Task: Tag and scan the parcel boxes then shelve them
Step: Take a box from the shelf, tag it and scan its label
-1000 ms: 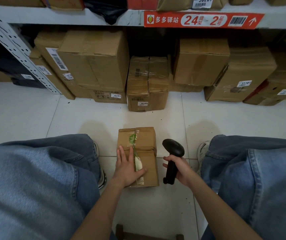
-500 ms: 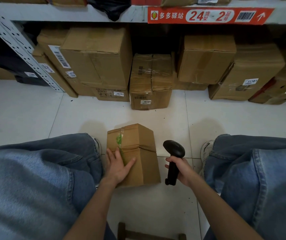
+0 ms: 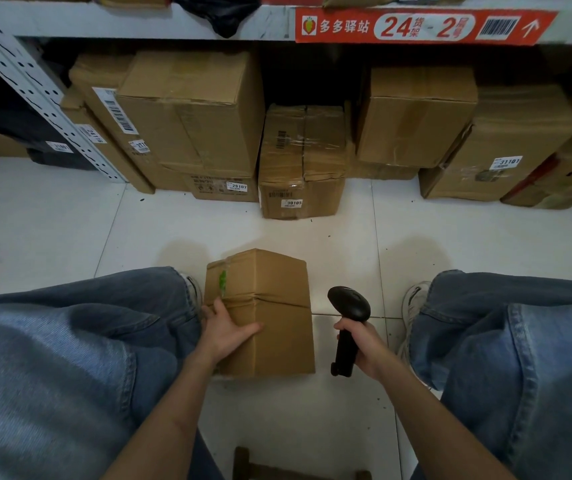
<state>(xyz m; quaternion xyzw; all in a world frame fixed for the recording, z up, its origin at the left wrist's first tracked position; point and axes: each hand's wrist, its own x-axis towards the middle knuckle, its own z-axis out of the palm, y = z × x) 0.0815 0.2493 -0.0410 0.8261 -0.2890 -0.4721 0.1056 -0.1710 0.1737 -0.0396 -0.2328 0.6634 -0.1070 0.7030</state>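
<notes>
A small brown parcel box (image 3: 270, 306) lies on the white tiled floor between my knees. A plain creased face is turned up, and the taped face with a green mark now faces left. My left hand (image 3: 224, 332) grips the box's left side, thumb across the top. To the right of the box, my right hand (image 3: 359, 348) is closed around the handle of a black barcode scanner (image 3: 348, 315), held upright with its head pointing toward the box's far end.
Larger tagged cardboard boxes (image 3: 300, 161) stand under the bottom shelf (image 3: 139, 27), which carries a red shelf label (image 3: 423, 26). A perforated grey upright (image 3: 31, 95) slants at left. My jeans-clad legs flank the box. A wooden stool edge (image 3: 243, 460) shows at the bottom.
My left hand has rolled the box to the left, so the taped green-marked face went from the top to the left side. The scanner hand stayed nearly still.
</notes>
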